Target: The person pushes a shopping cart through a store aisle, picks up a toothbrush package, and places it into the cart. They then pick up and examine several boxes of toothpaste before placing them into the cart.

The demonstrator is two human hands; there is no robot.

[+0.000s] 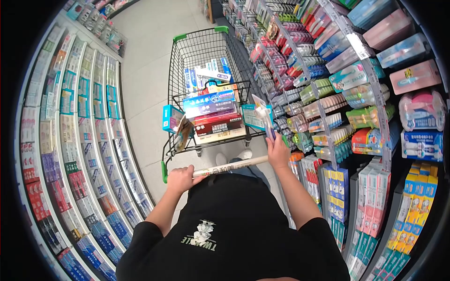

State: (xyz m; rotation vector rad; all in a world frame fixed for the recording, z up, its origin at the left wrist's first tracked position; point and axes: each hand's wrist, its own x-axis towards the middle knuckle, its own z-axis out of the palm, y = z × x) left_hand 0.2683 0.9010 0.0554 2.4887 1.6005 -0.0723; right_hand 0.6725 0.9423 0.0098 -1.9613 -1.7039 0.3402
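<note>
My left hand [181, 179] is wrapped round the left end of the pale handle [234, 165] of a black wire shopping cart [174, 51] with green corners. Near the handle's right end, my right hand [278, 151] grips a packaged toothbrush [267, 122], which stands tilted up over the cart's near right corner. Toothpaste boxes lie stacked in the near part of the cart: a blue box [208, 103] on top and red boxes [219, 120] beneath. A teal box [171, 118] sits at the left side, and a teal pack [253, 117] is partly behind the toothbrush.
On the right, a rack of hanging toothbrush packs [318, 91] runs close beside the cart. White shelves [93, 140] of boxed goods line the left. Tiled floor [145, 47] stretches ahead. More boxes [213, 73] lie deeper in the cart.
</note>
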